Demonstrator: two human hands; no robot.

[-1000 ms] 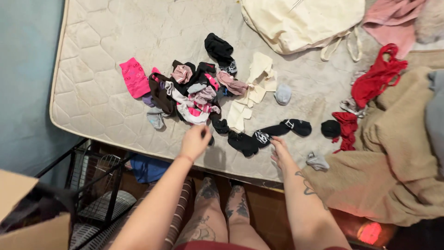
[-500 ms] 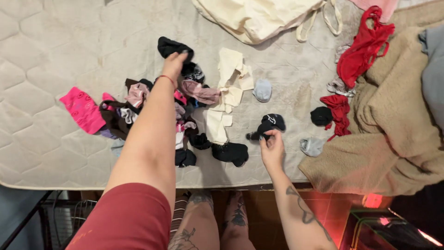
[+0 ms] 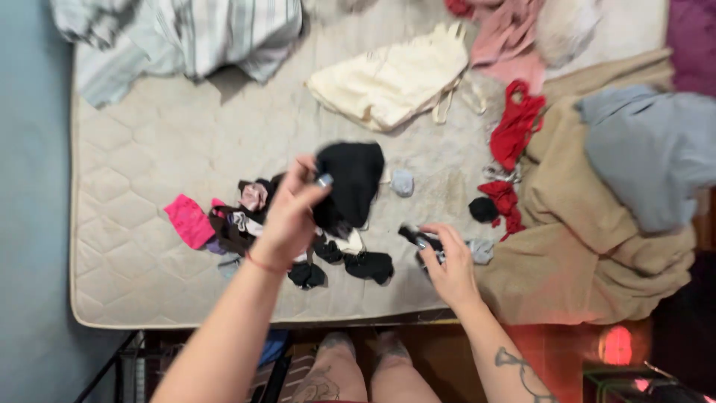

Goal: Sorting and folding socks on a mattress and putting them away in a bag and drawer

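My left hand (image 3: pixel 287 216) has come up off the sock pile (image 3: pixel 298 231) with fingers pinched on a black sock (image 3: pixel 350 179) at frame centre — while my right hand (image 3: pixel 447 265) still grips another black sock (image 3: pixel 412 236) lower right of it.

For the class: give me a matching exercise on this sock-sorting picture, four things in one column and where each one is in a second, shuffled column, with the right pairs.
Things:
1. black fabric sock
2. bright pink flat sock
3. cream cloth tote bag
4. small black sock with white marks

Places:
A. lying far up the quilted mattress
B. gripped by the right hand
C. lifted in the left hand
D. flat at the left end of the sock pile

Pairs: 1-C, 2-D, 3-A, 4-B
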